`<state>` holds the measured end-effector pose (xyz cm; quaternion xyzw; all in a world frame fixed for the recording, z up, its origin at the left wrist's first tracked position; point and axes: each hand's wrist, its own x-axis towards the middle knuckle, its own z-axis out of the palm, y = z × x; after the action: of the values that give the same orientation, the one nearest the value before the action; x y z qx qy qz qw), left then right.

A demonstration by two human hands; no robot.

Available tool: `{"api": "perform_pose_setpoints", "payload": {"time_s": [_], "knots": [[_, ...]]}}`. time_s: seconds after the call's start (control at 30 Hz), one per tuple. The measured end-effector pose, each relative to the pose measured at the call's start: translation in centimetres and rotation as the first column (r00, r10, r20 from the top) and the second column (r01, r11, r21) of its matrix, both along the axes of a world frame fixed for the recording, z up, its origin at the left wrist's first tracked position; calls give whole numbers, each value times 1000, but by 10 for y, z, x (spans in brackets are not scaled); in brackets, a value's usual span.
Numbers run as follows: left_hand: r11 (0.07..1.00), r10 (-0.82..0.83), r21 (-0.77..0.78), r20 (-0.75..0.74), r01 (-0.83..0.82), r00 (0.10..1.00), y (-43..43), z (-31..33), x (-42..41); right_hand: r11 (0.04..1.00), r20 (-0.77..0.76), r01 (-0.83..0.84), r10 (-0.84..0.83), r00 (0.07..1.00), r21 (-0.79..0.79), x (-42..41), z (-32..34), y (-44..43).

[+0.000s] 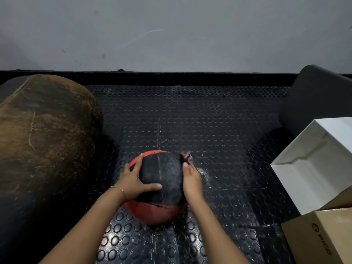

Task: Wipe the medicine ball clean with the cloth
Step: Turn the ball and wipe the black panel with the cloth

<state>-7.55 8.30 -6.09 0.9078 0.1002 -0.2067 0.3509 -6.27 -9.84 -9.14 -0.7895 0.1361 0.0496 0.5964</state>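
Medicine ball [163, 174] — one, round, no long axis — on the studded floor [219, 130], directly ahead between both hands, equally near each. Left hand [136, 180] lies spread flat on its left shoulder, thumb across the black panel, steadying. Right hand [192, 182] grips the single cloth [187, 157] against the right flank, so the next stroke likely starts there. Beyond: one worn brown bag [43, 134] left; one white box [312, 162], one cardboard box [323, 237] right.
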Motion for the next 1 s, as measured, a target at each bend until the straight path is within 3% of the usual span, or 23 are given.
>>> {"api": "perform_pose_setpoints", "payload": {"time_s": [0.1, 0.17, 0.33, 0.4, 0.53, 0.67, 0.8, 0.87, 1.0], "knots": [[997, 71, -17, 10, -71, 997, 14, 2, 3, 949, 120, -234, 262, 958, -211, -6, 12, 24], [998, 25, 51, 75, -29, 997, 19, 1, 7, 902, 180, -317, 377, 908, -293, -32, 15, 32], [953, -185, 250, 35, 171, 982, 6, -3, 2, 897, 181, -262, 341, 922, -357, -37, 16, 23], [935, -232, 283, 38, 212, 972, -3, -2, -3, 838, 157, -301, 409, 899, -456, 3, 30, 32], [941, -229, 269, 59, 206, 972, 5, -1, 1, 762, 52, -397, 488, 871, -511, 48, 40, 58], [966, -157, 199, -43, 163, 987, 9, -3, 7, 695, 225, -356, 597, 770, -624, 2, 25, 46], [962, -208, 181, -4, 205, 978, 3, -5, 0, 711, 415, -210, 595, 688, -671, -55, 12, 17], [959, -220, 187, 11, 214, 975, 7, -11, -5, 702, 380, -235, 600, 704, -673, -53, 18, 19], [952, -234, 215, 41, 220, 971, 18, -18, -10, 766, 24, -391, 467, 884, -511, 24, 41, 44]]}}
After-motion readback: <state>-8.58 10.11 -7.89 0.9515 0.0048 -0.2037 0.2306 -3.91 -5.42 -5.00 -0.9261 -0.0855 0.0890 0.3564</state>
